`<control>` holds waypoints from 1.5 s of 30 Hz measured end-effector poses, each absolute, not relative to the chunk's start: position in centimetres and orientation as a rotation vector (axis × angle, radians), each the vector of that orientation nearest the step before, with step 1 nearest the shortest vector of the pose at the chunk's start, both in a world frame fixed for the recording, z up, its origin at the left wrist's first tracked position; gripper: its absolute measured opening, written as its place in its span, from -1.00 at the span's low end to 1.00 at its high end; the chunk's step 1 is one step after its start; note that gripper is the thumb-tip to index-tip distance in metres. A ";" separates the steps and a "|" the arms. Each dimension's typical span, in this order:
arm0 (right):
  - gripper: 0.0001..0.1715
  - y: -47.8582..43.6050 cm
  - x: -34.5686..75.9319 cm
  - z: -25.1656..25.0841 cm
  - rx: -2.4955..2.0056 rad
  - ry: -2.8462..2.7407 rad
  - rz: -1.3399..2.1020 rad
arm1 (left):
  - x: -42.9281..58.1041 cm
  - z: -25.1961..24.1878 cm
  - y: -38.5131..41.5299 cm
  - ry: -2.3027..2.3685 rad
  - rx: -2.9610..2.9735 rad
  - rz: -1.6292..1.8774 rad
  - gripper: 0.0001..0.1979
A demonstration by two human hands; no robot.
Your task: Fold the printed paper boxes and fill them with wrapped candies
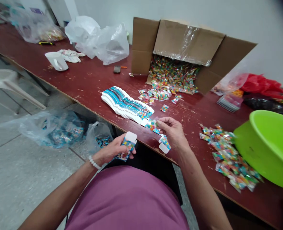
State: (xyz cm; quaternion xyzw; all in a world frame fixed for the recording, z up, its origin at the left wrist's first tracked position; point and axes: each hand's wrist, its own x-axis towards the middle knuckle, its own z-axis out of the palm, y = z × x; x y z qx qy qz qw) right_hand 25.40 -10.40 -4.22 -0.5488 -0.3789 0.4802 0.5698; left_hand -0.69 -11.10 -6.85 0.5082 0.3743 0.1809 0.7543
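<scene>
My left hand [113, 148] is closed around a small blue printed carton [129, 142] with a white flap standing up. Pinched between the thumb and fingers of my right hand [172, 129] is a clear packet of colourful candy [151, 124], held above the table edge. Below that hand another small carton [164, 145] lies at the edge with its white flap out. Just beyond, a long fanned row of flat cartons [125, 103] rests on the red-brown table [93, 86]. Loose candy packets [159, 94] spill toward the row.
An open cardboard box [143, 48] full of candy packets lies on its side by the wall. More packets [227, 156] lie beside a green basin [258, 143] at right. A white mug [57, 60] and plastic bags [103, 41] stand left. Bags of cartons [64, 131] sit below the table.
</scene>
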 end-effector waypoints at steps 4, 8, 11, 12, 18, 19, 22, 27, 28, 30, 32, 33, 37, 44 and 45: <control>-0.60 -12.0 22.7 -3.4 -1.264 -0.979 1.164 | 1.3 -5.6 -11.9 0.745 1.120 0.451 -0.56; -0.57 -12.7 22.0 -2.8 -1.276 -1.056 1.139 | 1.8 -4.8 -12.5 0.742 1.141 0.433 -0.53; -0.56 -12.9 22.0 -2.7 -1.281 -1.060 1.140 | 1.9 -4.5 -12.6 0.748 1.158 0.423 -0.55; -0.57 -12.9 22.1 -2.7 -1.283 -1.049 1.147 | 1.9 -4.4 -12.7 0.747 1.163 0.422 -0.54; -0.58 -13.0 22.2 -2.9 -1.308 -1.023 1.211 | 2.1 -4.2 -12.7 0.742 1.169 0.417 -0.49; -0.58 -13.1 22.2 -2.9 -1.305 -1.021 1.225 | 2.1 -4.2 -12.7 0.745 1.172 0.418 -0.50; -0.56 -13.3 22.1 -2.7 -1.290 -1.009 1.255 | 2.0 -4.2 -12.7 0.762 1.178 0.424 -0.56; -0.55 -13.5 22.0 -2.6 -1.279 -0.994 1.266 | 2.1 -4.3 -12.9 0.770 1.170 0.422 -0.57; -0.55 -13.6 22.0 -2.6 -1.278 -0.987 1.266 | 2.1 -4.3 -12.9 0.773 1.167 0.422 -0.57; -0.55 -13.6 22.2 -2.8 -1.278 -0.970 1.269 | 2.1 -4.2 -12.9 0.771 1.165 0.419 -0.57; -0.55 -13.6 22.4 -2.9 -1.278 -0.952 1.272 | 2.2 -4.3 -13.0 0.763 1.170 0.417 -0.55; -0.55 -13.6 22.5 -3.0 -1.277 -0.947 1.270 | 2.2 -4.3 -13.0 0.761 1.174 0.414 -0.54; -0.54 -13.8 22.5 -3.1 -1.273 -0.938 1.262 | 2.3 -4.5 -13.1 0.777 1.176 0.397 -0.52; -0.63 -15.1 27.0 -3.0 -1.373 -0.940 0.985 | 1.8 -5.6 -13.1 0.827 1.162 0.368 -0.56; -0.65 -15.8 29.1 -2.8 -1.430 -0.958 0.856 | 1.6 -5.8 -13.0 0.834 1.157 0.363 -0.55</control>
